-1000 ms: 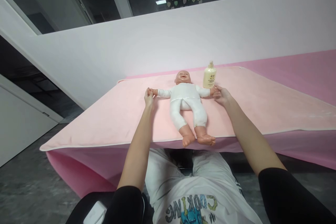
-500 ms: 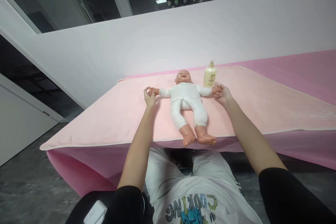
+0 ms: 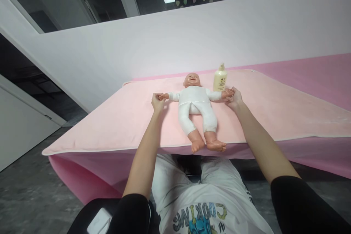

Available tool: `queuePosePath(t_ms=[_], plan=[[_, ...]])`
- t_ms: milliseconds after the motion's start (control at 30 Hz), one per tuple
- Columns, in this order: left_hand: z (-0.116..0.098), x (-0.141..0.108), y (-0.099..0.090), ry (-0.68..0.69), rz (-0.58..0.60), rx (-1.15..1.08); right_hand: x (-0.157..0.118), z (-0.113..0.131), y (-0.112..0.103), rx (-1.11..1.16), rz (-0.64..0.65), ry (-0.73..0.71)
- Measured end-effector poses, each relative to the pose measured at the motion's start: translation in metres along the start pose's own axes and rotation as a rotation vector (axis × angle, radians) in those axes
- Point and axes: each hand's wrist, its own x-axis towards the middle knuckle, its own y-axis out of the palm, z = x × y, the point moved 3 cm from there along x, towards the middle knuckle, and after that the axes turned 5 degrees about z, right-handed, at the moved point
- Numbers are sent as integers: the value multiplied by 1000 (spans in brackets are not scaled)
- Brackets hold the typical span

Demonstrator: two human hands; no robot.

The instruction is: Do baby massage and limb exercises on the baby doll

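A baby doll (image 3: 194,97) with a white cloth body lies on its back on a pale pink towel (image 3: 131,120), its arms stretched out to both sides and its feet toward me. My left hand (image 3: 158,101) is closed around the doll's hand on the left. On the other side, my right hand (image 3: 234,98) holds the doll's other hand between thumb and fingers. Just behind that doll hand stands a pale yellow pump bottle (image 3: 220,78), upright and apart from my fingers.
The towel covers a table draped in a darker pink cloth (image 3: 326,73), which hangs over the front edge. Behind it rises a white wall (image 3: 175,44) with dark glass above. A white object (image 3: 99,221) lies at the lower left beside my lap.
My left fingers, raised a little before, have curled down around the doll's hand. The right hand's fingers have shifted slightly on the doll's other hand. The doll and bottle stay in place.
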Motion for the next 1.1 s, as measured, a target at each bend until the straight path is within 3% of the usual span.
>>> queuePosePath(t_ms=[133, 600, 1100], plan=[[4, 0, 1, -23, 26, -58, -6, 2, 4, 4, -54, -1], [5, -1, 3, -56, 64, -132, -20, 6, 17, -32, -32, -10], [-2, -2, 2, -68, -38, -54, -14, 4, 11, -52, -46, -16]])
